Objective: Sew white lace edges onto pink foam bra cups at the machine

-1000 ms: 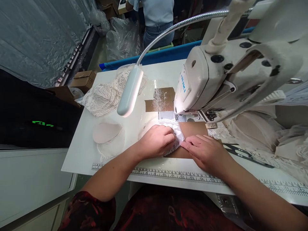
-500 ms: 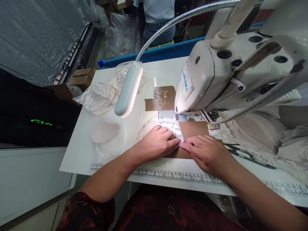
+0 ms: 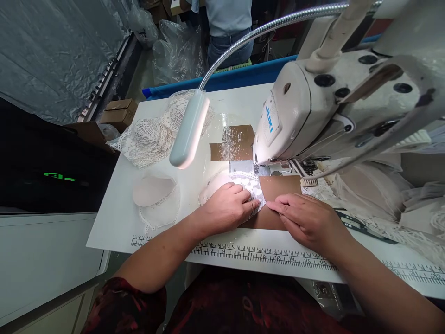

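My left hand [image 3: 227, 207] lies curled over a white lace piece with a padded cup [image 3: 245, 182], pressing it flat just in front of the needle of the white sewing machine [image 3: 313, 111]. My right hand [image 3: 308, 218] rests beside it on the brown tape patch [image 3: 278, 186], fingers together and nearly flat, fingertips at the lace's right edge. The needle area is partly hidden by the machine head.
A gooseneck lamp [image 3: 188, 130] hangs over the white table [image 3: 114, 218]. A heap of lace [image 3: 149, 137] and a loose beige cup [image 3: 153, 191] lie at the left. A ruler strip [image 3: 243, 253] runs along the front edge. More fabric [image 3: 382, 185] piles at right. A person [image 3: 227, 28] stands behind.
My right hand has slid slightly right and its fingers have flattened on the brown patch. My left hand stays pressed on the lace piece.
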A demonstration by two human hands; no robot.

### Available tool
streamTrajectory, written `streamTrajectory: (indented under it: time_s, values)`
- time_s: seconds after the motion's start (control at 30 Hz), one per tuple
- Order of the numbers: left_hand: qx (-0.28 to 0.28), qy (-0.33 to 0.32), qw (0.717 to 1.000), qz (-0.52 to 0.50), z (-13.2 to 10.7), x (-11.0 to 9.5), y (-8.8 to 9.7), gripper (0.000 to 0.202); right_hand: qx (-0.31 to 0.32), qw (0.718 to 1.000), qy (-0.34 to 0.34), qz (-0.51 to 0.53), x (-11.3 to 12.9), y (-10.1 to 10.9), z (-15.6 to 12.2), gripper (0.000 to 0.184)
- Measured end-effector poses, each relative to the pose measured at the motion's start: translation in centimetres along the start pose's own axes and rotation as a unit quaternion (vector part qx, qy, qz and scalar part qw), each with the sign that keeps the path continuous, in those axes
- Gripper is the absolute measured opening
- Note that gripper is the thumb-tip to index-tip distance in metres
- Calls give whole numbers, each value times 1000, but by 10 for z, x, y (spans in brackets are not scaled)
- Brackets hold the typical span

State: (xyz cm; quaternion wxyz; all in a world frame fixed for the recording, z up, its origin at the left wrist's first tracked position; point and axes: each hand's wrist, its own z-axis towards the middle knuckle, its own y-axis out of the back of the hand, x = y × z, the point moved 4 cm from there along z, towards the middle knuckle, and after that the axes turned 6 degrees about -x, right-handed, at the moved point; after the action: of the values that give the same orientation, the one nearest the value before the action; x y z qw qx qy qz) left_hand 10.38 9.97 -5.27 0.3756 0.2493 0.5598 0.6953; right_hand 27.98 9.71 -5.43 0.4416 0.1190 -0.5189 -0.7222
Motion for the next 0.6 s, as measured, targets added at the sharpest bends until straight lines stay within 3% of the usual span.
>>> streamTrajectory:
  time_s: [0.17, 0.4, 0.6]
  values:
    - [-6, 10, 1000, -23, -1, 1, 1, 29, 17, 999, 8, -48, 4, -6, 5, 32]
    - [-41, 104, 991, -77, 9, 15, 4, 33, -9, 998, 13, -61, 6, -11, 5, 31]
    - [16, 96, 995, 11, 20, 19, 0, 38, -15, 998, 21, -62, 9, -8, 8, 29]
